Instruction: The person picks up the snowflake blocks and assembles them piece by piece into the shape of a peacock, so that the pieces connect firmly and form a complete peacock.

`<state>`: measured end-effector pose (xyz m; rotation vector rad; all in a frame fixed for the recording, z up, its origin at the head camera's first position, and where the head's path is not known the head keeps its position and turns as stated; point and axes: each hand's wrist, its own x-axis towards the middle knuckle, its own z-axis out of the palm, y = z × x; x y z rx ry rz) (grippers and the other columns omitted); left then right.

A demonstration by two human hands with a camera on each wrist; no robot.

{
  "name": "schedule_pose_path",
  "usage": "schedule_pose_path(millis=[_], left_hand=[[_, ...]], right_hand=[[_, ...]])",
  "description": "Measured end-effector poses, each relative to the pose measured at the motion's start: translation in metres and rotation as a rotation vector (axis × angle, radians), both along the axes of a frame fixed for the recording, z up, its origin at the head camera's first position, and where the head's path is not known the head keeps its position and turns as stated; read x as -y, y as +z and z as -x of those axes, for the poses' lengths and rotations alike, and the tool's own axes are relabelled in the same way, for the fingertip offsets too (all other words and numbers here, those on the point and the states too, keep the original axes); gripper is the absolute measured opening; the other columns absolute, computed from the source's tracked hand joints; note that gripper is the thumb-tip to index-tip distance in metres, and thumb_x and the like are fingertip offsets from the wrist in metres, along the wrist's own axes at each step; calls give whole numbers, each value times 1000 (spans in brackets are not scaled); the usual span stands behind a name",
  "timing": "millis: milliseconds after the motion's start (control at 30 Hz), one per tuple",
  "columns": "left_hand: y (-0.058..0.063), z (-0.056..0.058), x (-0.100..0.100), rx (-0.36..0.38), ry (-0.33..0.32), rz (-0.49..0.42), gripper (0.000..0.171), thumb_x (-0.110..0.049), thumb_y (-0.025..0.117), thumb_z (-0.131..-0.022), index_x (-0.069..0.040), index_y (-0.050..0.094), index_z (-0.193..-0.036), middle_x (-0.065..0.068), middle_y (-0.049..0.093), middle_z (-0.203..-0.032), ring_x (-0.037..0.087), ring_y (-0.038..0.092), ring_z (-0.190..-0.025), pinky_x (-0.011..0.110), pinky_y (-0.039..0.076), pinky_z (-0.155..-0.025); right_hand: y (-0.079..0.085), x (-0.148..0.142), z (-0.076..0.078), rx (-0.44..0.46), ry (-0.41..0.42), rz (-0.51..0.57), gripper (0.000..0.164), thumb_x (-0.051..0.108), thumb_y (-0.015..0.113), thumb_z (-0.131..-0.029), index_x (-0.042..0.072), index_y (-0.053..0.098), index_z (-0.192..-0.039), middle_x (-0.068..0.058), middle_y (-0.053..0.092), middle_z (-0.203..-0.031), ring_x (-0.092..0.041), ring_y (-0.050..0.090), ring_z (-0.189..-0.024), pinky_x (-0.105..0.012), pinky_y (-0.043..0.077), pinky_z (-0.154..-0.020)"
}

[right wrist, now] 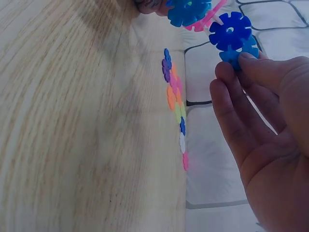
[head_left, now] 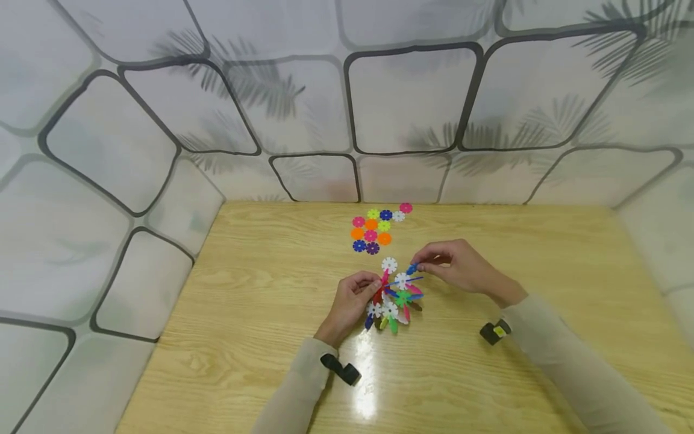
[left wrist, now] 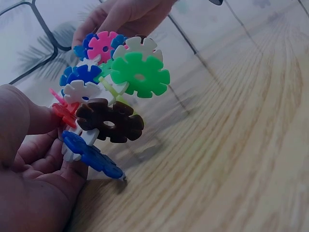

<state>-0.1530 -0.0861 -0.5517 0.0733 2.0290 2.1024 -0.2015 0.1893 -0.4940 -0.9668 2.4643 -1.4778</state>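
Fingers [right wrist: 226,104] partly hide light-blue disc [right wrist: 230,57].

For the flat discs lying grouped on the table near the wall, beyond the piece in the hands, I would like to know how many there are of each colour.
Pink discs: 3
Orange discs: 3
Yellow-green discs: 2
Blue discs: 2
White disc: 1
Purple disc: 1
Total: 12
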Motion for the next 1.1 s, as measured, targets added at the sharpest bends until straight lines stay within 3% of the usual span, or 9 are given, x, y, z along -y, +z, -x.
schedule_pose_path(millis=[267, 500, 867, 1100], left_hand=[[-2, 0, 0, -1, 2, -4, 20, -2, 65, -107, 16, 69, -115, 3, 77, -101, 4, 68, -91, 16, 57, -83], [-1, 0, 0, 12, 5, -3, 20, -3, 65, -107, 15, 69, -116, 3, 77, -101, 4, 68, -92, 16, 57, -83], [3, -1, -1, 27, 9, 12, 19, -3, 64, -108, 12, 70, -116, 5, 77, -103, 6, 67, -91, 17, 56, -82], [3, -2, -5, 6, 45, -15, 18, 1, 63, -107, 16, 68, -115, 3, 75, -99, 7, 64, -87, 17, 54, -77]], right_hand=[[-1, 2, -2, 30, -31, -30, 10, 2, 76, -101, 8, 80, -109, -6, 83, -104, -9, 78, -94, -21, 65, -85], [-1, 2, -5, 37, -28, -27, 13, 0, 75, -101, 7, 81, -111, -8, 83, -106, -11, 79, -95, -22, 65, -86], [-1, 5, -3, -92, 32, -49, 20, -6, 77, -96, 9, 84, -108, -2, 83, -105, -14, 79, -96, -29, 67, -86], [-2, 10, -9, -265, 22, -72, 24, -11, 82, -90, 9, 83, -105, -2, 83, -99, -11, 78, -87, -25, 65, -77]])
